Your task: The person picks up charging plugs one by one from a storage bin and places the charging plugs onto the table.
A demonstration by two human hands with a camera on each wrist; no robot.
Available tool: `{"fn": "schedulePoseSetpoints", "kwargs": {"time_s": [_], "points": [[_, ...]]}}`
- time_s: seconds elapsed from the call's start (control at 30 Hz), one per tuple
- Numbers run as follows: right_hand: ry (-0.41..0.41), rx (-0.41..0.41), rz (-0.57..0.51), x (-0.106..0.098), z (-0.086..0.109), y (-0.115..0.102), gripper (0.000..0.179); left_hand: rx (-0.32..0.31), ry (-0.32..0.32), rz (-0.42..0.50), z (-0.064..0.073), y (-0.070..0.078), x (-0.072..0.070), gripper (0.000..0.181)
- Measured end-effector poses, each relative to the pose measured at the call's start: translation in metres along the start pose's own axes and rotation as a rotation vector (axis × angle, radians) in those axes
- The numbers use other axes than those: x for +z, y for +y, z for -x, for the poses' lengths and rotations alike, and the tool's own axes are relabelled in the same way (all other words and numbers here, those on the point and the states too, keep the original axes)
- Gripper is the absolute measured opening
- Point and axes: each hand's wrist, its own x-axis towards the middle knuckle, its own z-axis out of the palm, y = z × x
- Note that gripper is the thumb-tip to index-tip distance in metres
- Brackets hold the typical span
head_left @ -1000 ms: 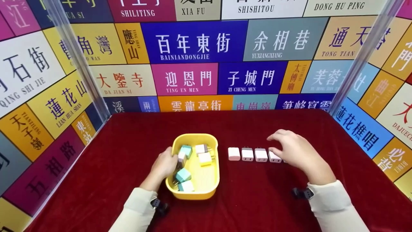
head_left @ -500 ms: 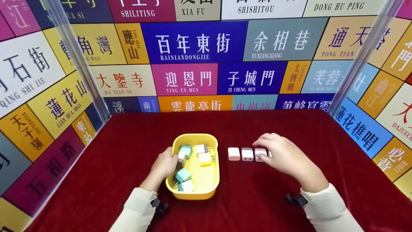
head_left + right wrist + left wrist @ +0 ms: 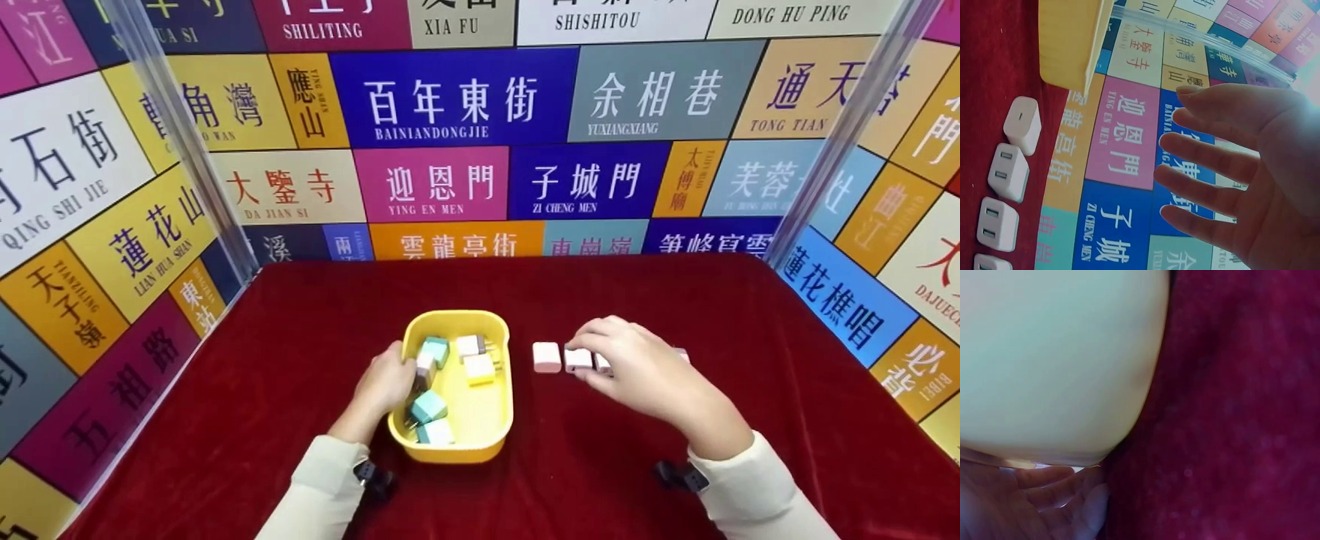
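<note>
The left hand has its grip around the left rim of the yellow bin, probably to keep it steady. The right hand hovers above the row of white chargers, its grip wide, holding nothing. They sit just right of the bin on the red-covered tabletop, small gaps perhaps leaving finger room. Inside the bin, teal, white and other chargers lie loose at odd angles.
</note>
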Motion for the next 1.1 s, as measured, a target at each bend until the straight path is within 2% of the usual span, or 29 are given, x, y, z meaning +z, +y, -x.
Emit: {"fn": "schedulePoseSetpoints", "kwargs": {"time_s": [0.03,0.2,0.4,0.6,0.8,0.9,1.03,1.1], "points": [[-0.004,-0.01,0.001,0.001,-0.002,-0.001,0.023,-0.017,-0.007,0.011,0.003,0.005,-0.002,0.031],[-0.03,-0.064,0.011,0.007,-0.019,-0.011,0.022,-0.029,-0.011,0.005,0.003,0.004,-0.001,0.031],[-0.058,-0.142,0.002,0.015,-0.042,-0.027,0.022,-0.016,0.002,0.012,0.002,0.002,-0.001,0.027],[-0.135,-0.12,0.024,0.029,-0.063,-0.04,0.028,-0.016,-0.008,0.011,0.003,0.003,-0.001,0.028],[-0.22,-0.108,-0.001,0.048,-0.079,-0.057,0.028,-0.008,-0.005,0.015,0.003,0.005,-0.003,0.026],[-0.26,-0.147,0.002,0.06,-0.085,-0.068,0.027,-0.003,-0.001,0.016,0.004,0.005,-0.003,0.025],[-0.29,-0.255,-0.003,0.076,-0.09,-0.081,0.026,0.006,0.003,0.021,0.003,0.005,-0.003,0.024],[-0.297,-0.304,-0.008,0.085,-0.091,-0.086,0.027,0.032,0.014,0.013,0.0,-0.001,0.0,0.024]]}}
